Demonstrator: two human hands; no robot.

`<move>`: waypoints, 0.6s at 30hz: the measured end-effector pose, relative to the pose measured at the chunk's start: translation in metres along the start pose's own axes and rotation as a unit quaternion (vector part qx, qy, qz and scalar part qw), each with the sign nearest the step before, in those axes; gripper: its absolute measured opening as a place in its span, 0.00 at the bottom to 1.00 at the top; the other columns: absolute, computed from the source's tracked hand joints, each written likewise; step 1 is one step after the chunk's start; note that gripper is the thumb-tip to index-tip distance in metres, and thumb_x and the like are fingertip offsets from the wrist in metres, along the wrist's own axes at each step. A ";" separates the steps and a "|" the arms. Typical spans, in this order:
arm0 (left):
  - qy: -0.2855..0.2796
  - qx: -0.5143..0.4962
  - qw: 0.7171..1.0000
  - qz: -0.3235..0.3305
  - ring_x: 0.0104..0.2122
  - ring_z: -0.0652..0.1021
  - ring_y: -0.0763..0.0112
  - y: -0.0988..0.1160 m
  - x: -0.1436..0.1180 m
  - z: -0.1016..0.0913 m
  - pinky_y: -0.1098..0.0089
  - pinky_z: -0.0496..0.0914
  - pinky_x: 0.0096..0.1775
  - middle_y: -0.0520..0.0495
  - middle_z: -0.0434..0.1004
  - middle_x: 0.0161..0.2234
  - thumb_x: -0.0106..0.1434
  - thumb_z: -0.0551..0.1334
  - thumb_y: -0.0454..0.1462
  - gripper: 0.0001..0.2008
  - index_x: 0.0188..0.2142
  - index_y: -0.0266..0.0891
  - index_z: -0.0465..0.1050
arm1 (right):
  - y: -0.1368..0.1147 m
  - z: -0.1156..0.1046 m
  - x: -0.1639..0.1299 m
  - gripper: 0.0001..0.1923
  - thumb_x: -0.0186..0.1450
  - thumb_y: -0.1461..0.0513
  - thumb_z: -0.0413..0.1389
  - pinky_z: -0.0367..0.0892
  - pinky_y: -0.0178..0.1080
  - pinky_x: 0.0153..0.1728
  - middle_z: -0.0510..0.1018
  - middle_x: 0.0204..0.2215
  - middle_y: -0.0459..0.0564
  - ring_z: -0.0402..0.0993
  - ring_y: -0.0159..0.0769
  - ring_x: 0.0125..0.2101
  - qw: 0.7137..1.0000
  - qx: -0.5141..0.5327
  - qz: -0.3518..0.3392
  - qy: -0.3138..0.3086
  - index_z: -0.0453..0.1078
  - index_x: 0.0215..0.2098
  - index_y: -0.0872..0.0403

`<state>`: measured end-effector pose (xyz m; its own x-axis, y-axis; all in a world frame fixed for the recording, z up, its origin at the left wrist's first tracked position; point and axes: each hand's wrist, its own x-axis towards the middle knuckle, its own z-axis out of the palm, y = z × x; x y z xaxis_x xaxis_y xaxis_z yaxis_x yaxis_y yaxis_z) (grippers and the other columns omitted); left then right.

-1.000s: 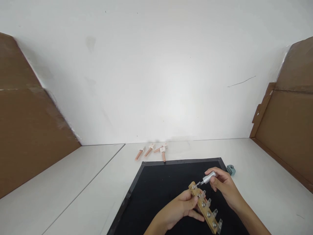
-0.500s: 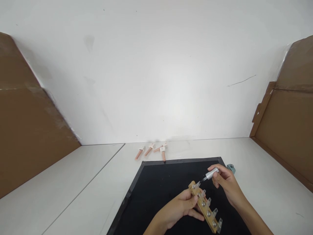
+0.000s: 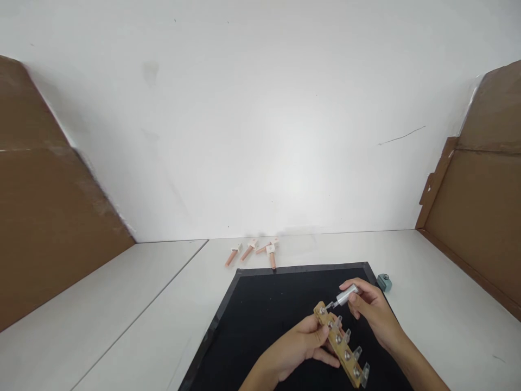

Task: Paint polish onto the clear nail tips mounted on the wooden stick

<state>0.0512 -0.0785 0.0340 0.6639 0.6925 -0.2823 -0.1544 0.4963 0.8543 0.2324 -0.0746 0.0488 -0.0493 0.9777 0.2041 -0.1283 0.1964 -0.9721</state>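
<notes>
My left hand is closed around a narrow wooden nail display stand, thumb on its front face. Silver round studs run along the stand, with several clear false nails sticking out from its right side. Between the fingertips of my right hand is a nail polish brush with a silver cap handle, tilted down to the left. Its tip is at the topmost false nail; exact contact is too small to tell. A small grey-green bottle stands just beyond my right hand.
A black mat with a taped edge lies under my hands on the white table. Several pinkish sticks with white block ends lie behind the mat. Brown cardboard panels stand left and right, before a white wall.
My right hand has moved slightly left and down with the brush, bringing its tip along the topmost false nail. My left hand and the stand have stayed nearly still.
</notes>
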 end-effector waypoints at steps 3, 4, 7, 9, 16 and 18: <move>0.004 -0.006 1.000 -0.002 0.35 0.79 0.66 -0.001 -0.001 -0.001 0.64 0.72 0.38 0.45 0.78 0.33 0.42 0.72 0.53 0.29 0.38 0.35 0.74 | 0.001 -0.001 0.000 0.21 0.53 0.44 0.63 0.53 0.32 0.18 0.61 0.13 0.38 0.55 0.27 0.16 1.000 -0.001 0.000 0.009 0.76 0.30 0.54; 0.005 -0.007 1.000 -0.003 0.35 0.79 0.66 -0.001 -0.001 -0.001 0.64 0.72 0.38 0.45 0.79 0.33 0.42 0.72 0.53 0.29 0.38 0.36 0.74 | 0.001 -0.001 0.000 0.21 0.53 0.44 0.63 0.53 0.32 0.18 0.61 0.13 0.38 0.54 0.27 0.16 1.000 -0.002 0.000 0.012 0.76 0.30 0.54; 0.007 -0.006 1.000 -0.004 0.34 0.79 0.66 -0.002 -0.002 -0.002 0.64 0.73 0.38 0.46 0.79 0.33 0.42 0.72 0.53 0.29 0.37 0.35 0.74 | 0.001 -0.001 0.000 0.21 0.52 0.45 0.64 0.53 0.32 0.18 0.61 0.13 0.38 0.54 0.27 0.16 1.000 -0.002 0.000 0.020 0.77 0.29 0.54; 0.006 -0.005 1.000 -0.004 0.34 0.79 0.67 -0.002 -0.002 -0.002 0.65 0.73 0.37 0.46 0.79 0.33 0.42 0.72 0.52 0.28 0.37 0.35 0.74 | 0.000 -0.001 0.000 0.21 0.52 0.45 0.64 0.53 0.32 0.18 0.61 0.13 0.38 0.54 0.28 0.16 1.000 -0.002 -0.001 0.025 0.77 0.29 0.54; 0.006 -0.006 1.000 -0.007 0.34 0.79 0.67 -0.001 -0.006 -0.002 0.65 0.73 0.37 0.46 0.78 0.32 0.40 0.72 0.53 0.29 0.36 0.36 0.74 | -0.002 0.003 -0.003 0.23 0.53 0.43 0.62 0.51 0.32 0.19 0.59 0.12 0.37 0.53 0.27 0.15 0.999 0.012 -0.007 0.037 0.75 0.31 0.54; 0.008 -0.007 1.000 -0.008 0.34 0.79 0.66 0.001 -0.007 0.000 0.65 0.73 0.37 0.46 0.78 0.32 0.40 0.72 0.53 0.29 0.36 0.36 0.74 | -0.003 0.006 -0.004 0.24 0.53 0.42 0.62 0.51 0.32 0.19 0.59 0.12 0.37 0.53 0.27 0.15 0.999 0.016 -0.007 0.032 0.75 0.30 0.54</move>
<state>0.0458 -0.0828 0.0368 0.6544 0.6927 -0.3033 -0.1533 0.5143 0.8438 0.2273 -0.0794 0.0519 0.0159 0.9779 0.2085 -0.1597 0.2084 -0.9649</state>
